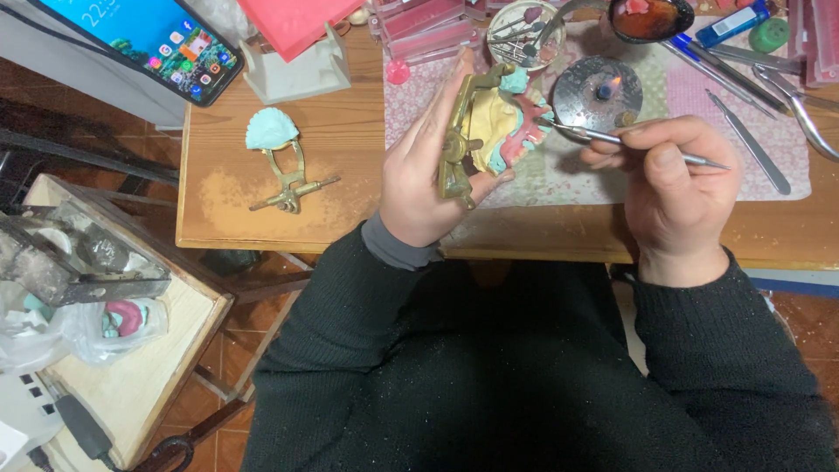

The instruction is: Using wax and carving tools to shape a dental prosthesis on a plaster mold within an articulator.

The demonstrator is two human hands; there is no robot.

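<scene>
Over the wooden worktop (288, 175), your left hand (419, 175) fingers clamp the brass articulator with pink-and-yellow denture model (489, 131) — your right hand (673, 175) pinches a slim metal wax tool (612, 138), tip near the small flame (612, 83) for warming.

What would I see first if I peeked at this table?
Right in the middle, the left hand holds up a brass hinged frame with yellow and teal tooth models. Beside it, the right hand pinches a thin metal tool. Behind burns a tiny flame on a round metal burner.

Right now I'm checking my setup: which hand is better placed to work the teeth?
Right. The right hand grips the tool, tip beside the teeth; the left hand is full, holding the articulator.
</scene>
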